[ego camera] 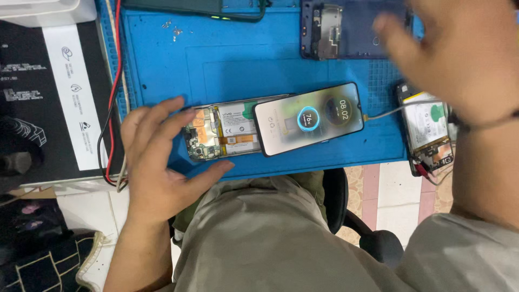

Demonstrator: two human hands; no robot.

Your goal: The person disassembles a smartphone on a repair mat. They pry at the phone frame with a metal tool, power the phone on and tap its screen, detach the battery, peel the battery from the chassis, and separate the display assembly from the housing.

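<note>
While the opened phone body (pixel 219 132) lies flat on the blue work mat (pixel 162 70), the left hand (pixel 157 162) cups its left end, fingers spread and thumb beneath the mat's near edge, steadying rather than gripping it. Its lit screen panel (pixel 309 118) rests tilted over the right half, probably still tethered. A grey cable (pixel 386 112) runs rightward toward a second opened phone (pixel 430 130). Above, the right hand (pixel 459 54) hovers blurred, open, holding nothing.

Left hand (pixel 157 162) cups opened phone (pixel 216 132) end; right hand (pixel 459 54) blurred above mat (pixel 243 65).
</note>
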